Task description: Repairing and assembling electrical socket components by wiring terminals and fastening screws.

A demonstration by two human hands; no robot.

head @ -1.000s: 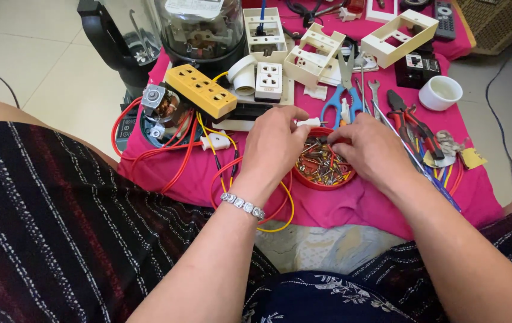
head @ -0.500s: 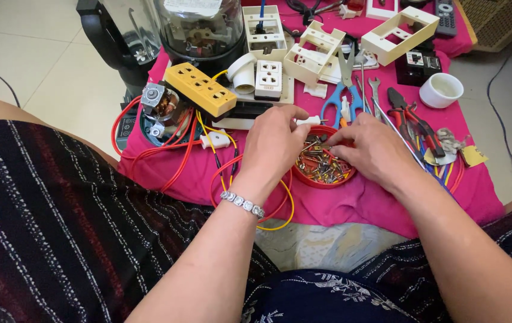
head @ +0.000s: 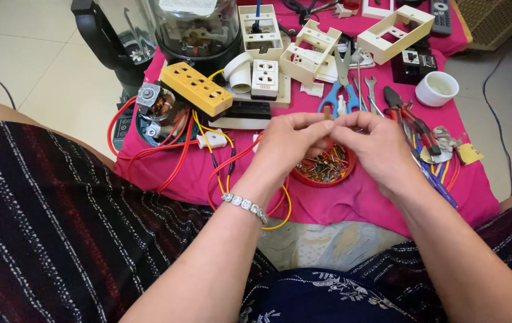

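Observation:
My left hand (head: 289, 143) and my right hand (head: 375, 146) meet above a round red lid (head: 326, 170) filled with several small screws and wire ends. Between the fingertips of both hands sits a small brown part (head: 328, 112), pinched from both sides; its shape is too small to tell. A beaded bracelet (head: 244, 204) circles my left wrist. Both hands are lifted a little off the pink cloth (head: 352, 200).
On the cloth lie a yellow power strip (head: 199, 88), a white socket (head: 265, 78), cream socket frames (head: 395, 33), blue-handled scissors (head: 340, 90), red-handled pliers (head: 414, 122), a white cup (head: 436, 88) and red and yellow wires (head: 220, 170). A blender base (head: 196, 27) and small motor (head: 154, 104) stand at left.
Both hands have risen from the red lid and now hold a small part between their fingertips, closer together than before.

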